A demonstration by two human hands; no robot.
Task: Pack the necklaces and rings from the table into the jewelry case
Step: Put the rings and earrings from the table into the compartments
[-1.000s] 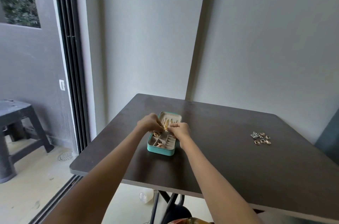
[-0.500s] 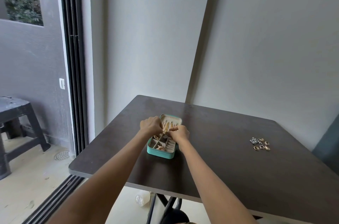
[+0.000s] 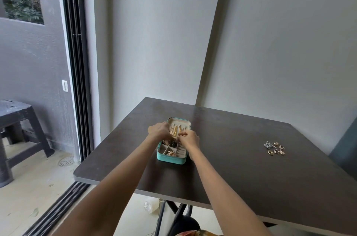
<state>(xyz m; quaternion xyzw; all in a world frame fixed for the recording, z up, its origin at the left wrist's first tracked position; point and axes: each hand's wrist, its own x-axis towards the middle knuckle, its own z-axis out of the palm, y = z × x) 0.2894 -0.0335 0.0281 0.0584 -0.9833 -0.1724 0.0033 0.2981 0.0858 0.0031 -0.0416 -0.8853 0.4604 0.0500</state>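
Necklaces point(image 3: 175, 131), gold, hang in the open jewelry case point(image 3: 172, 155) at table centre; left hand point(image 3: 158, 131) and right hand point(image 3: 189, 137) still pinch one there, barely shifted. Rings point(image 3: 274, 148) wait at three o'clock.

teal jewelry case point(image 3: 170, 159), dark brown table point(image 3: 241, 168), gold necklaces point(image 3: 174, 131)

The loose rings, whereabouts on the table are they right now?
In the head view the rings lie in a small cluster on the right side of the dark table, well to the right of the teal jewelry case and both hands, near the table's far right edge.
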